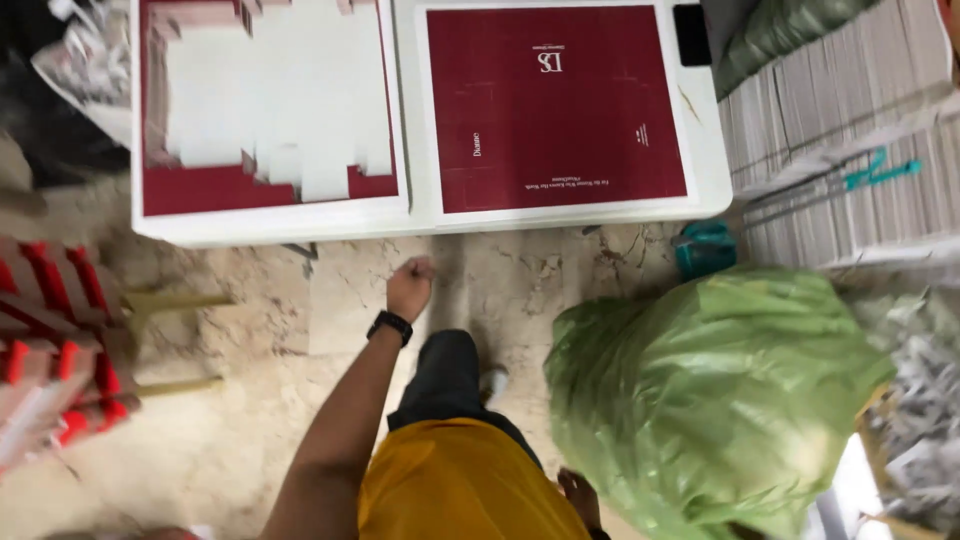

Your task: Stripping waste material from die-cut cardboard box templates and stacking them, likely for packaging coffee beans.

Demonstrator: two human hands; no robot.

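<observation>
The left hand (410, 287), clenched and empty, hangs above the marble floor (230, 420). At twelve o'clock lies the dark red printed cardboard sheet (555, 105), long axis left-right. The right hand (580, 497), its grip unclear, touches the bulging green plastic sack (710, 390).

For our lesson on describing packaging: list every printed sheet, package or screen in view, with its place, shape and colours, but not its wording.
Right sheet: flat on the white table, rectangular, dark red with small pale print.
Left sheet: beside it, dark red border, white die-cut centre.
Phone: table's far right corner, black, screen dark.
Green bag: on the floor at right, bulging, plastic.
Red stack: far left, red and white, blurred.
</observation>
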